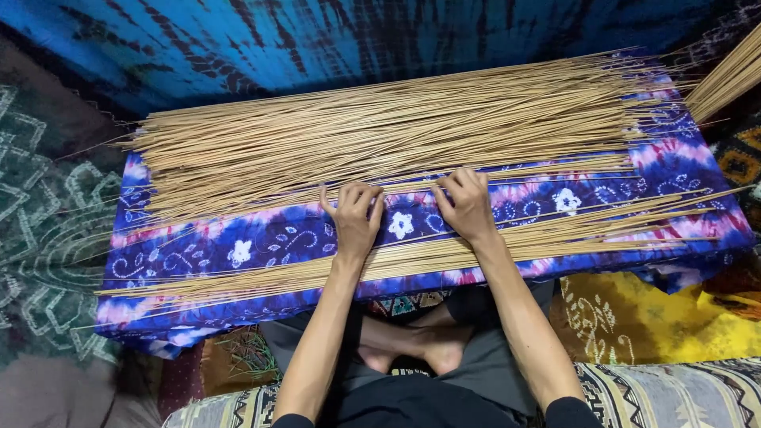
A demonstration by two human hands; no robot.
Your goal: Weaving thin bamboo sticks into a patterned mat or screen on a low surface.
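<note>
Two hands lay on the batik-covered board [261,238]: my left hand [354,218], fingers curled loosely, touched the large stick pile [380,131]; my right hand [468,206] likewise, with the thin stick row [444,254] under my wrists.

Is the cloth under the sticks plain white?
No, the cloth beneath the sticks is blue and purple with white flower patterns.

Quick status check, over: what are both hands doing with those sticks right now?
Left hand and right hand palm-down, fingers curled at edge of big stick pile. Thinner stick row lies under the wrists on patterned blue cloth. Nothing blocking.
</note>
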